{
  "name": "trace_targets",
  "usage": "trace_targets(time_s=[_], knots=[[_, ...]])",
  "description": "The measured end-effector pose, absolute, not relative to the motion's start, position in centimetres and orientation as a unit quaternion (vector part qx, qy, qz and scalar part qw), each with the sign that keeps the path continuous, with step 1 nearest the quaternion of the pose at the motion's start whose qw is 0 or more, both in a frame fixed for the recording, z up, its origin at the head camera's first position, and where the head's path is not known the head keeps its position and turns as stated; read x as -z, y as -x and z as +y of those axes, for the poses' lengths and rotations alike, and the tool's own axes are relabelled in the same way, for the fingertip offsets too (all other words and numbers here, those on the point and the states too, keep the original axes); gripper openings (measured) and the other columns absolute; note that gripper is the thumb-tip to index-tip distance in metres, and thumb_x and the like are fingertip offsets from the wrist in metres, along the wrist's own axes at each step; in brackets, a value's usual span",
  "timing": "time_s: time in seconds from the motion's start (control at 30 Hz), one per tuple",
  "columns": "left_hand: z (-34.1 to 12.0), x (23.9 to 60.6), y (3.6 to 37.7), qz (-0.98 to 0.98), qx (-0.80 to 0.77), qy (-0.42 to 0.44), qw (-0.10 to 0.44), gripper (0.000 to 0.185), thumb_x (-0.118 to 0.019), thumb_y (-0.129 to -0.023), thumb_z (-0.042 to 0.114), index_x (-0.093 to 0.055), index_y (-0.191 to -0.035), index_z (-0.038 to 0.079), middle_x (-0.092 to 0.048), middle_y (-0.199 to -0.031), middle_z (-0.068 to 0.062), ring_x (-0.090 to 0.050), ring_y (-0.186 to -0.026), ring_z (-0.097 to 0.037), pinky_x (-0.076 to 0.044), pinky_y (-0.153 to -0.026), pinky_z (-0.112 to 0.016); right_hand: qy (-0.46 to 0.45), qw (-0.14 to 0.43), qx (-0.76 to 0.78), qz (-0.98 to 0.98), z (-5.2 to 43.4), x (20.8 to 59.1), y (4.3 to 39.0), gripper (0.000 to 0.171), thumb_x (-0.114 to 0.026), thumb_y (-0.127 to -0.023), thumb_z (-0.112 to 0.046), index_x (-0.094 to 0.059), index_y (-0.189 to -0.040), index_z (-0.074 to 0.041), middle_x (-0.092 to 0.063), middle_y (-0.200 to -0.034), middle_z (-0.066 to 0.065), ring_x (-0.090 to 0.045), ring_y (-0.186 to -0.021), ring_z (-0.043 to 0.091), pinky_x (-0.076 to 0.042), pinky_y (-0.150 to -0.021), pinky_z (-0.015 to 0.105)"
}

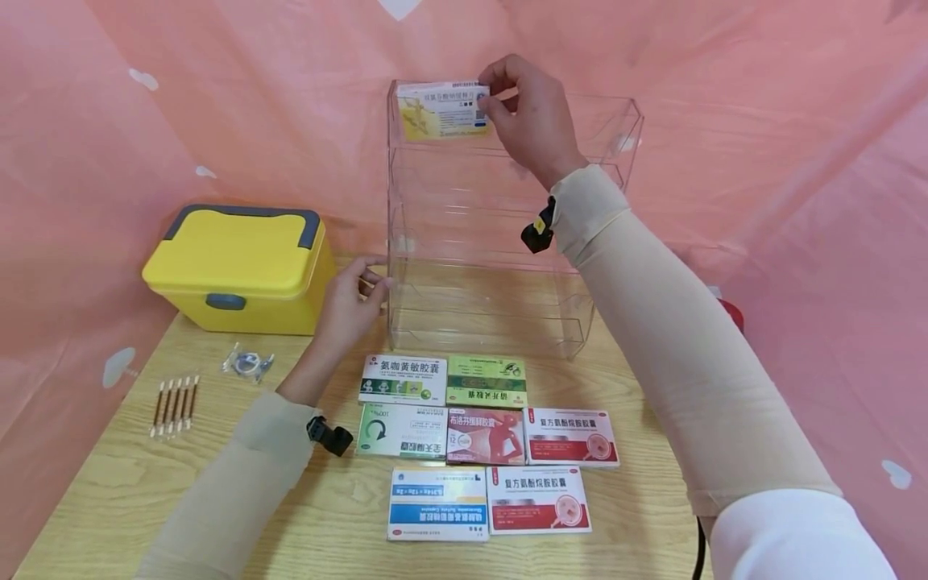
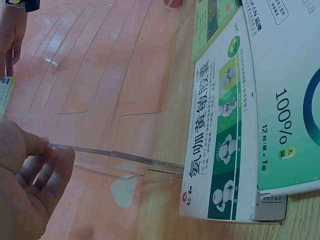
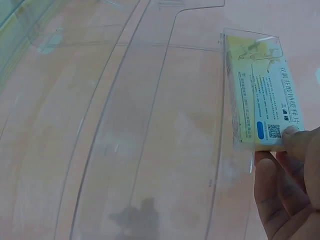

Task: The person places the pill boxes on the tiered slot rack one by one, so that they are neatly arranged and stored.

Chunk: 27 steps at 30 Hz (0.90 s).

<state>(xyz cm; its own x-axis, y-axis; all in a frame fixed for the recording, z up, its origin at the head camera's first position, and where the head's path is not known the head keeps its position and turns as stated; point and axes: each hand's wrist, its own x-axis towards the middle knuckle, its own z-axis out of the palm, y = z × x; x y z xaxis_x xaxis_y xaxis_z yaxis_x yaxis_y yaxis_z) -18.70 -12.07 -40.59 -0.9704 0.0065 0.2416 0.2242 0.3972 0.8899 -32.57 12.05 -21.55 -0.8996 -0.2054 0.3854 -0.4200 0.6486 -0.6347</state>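
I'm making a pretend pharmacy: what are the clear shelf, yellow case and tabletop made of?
The clear shelf is probably glossy acrylic: the pink backdrop shows through and its edges gleam. The yellow case looks like smooth moulded plastic, with even colour and rounded corners. The tabletop looks smooth, with wood grain; real or printed, I can't tell.
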Motion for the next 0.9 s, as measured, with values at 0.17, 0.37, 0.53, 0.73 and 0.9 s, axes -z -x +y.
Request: trace_targets(time_s=[0.17, 0.37, 0.53, 0.73, 0.9], knots=[[-12.1, 40.6, 18.8, -0.832, 0.541, 0.068, 0.1, 0.033, -0.067, -0.099, 0.007, -0.061, -0.132, 0.009, -0.064, -0.095, -0.01, -0.058, -0.076, -0.025, -0.062, -0.062, -0.037, -0.168, 0.129, -0.376, -0.902, 12.3, 21.8, 32.8, 0.026, -0.061, -0.103, -0.019, -0.061, -0.128, -0.012, -0.06, -0.127, 0.002, -0.059, -0.106, 0.017, -0.049, -0.096, 0.021], [-11.9, 40.7, 19.1, -0.83, 0.545, 0.065, 0.098, 0.034, -0.067, -0.099, 0.007, -0.061, -0.132, 0.01, -0.063, -0.095, -0.009, -0.058, -0.077, -0.025, -0.062, -0.063, -0.041, -0.16, 0.12, -0.354, -0.914, 13.2, 21.8, 32.3, 0.032, -0.058, -0.104, -0.025, -0.06, -0.135, -0.016, -0.054, -0.137, -0.002, -0.057, -0.114, 0.016, -0.05, -0.096, 0.023], [-11.2, 40.9, 19.3, -0.827, 0.55, 0.072, 0.093, 0.033, -0.067, -0.1, 0.009, -0.062, -0.132, 0.01, -0.064, -0.095, -0.01, -0.059, -0.077, -0.025, -0.062, -0.062, -0.041, -0.186, 0.15, -0.359, -0.902, 16.9, 22.6, 28.5, 0.038, -0.061, -0.102, -0.036, -0.061, -0.134, -0.015, -0.056, -0.134, -0.003, -0.062, -0.108, 0.012, -0.054, -0.088, 0.027], [-11.2, 41.0, 19.0, -0.833, 0.542, 0.067, 0.089, 0.033, -0.066, -0.101, 0.013, -0.061, -0.133, 0.011, -0.064, -0.098, -0.009, -0.057, -0.078, -0.024, -0.061, -0.062, -0.036, -0.197, 0.097, -0.405, -0.888, 23.5, 27.6, 19.2, 0.034, -0.069, -0.099, -0.028, -0.064, -0.13, -0.014, -0.068, -0.118, 0.0, -0.067, -0.095, 0.018, -0.056, -0.077, 0.025], [-12.2, 40.8, 18.8, -0.837, 0.534, 0.066, 0.098, 0.035, -0.065, -0.101, 0.012, -0.061, -0.135, 0.011, -0.064, -0.099, -0.01, -0.057, -0.079, -0.025, -0.061, -0.063, -0.031, -0.145, 0.013, -0.381, -0.913, 27.6, 34.0, 11.4, 0.028, -0.07, -0.099, -0.023, -0.065, -0.125, -0.014, -0.069, -0.108, 0.001, -0.065, -0.09, 0.018, -0.056, -0.074, 0.024]])
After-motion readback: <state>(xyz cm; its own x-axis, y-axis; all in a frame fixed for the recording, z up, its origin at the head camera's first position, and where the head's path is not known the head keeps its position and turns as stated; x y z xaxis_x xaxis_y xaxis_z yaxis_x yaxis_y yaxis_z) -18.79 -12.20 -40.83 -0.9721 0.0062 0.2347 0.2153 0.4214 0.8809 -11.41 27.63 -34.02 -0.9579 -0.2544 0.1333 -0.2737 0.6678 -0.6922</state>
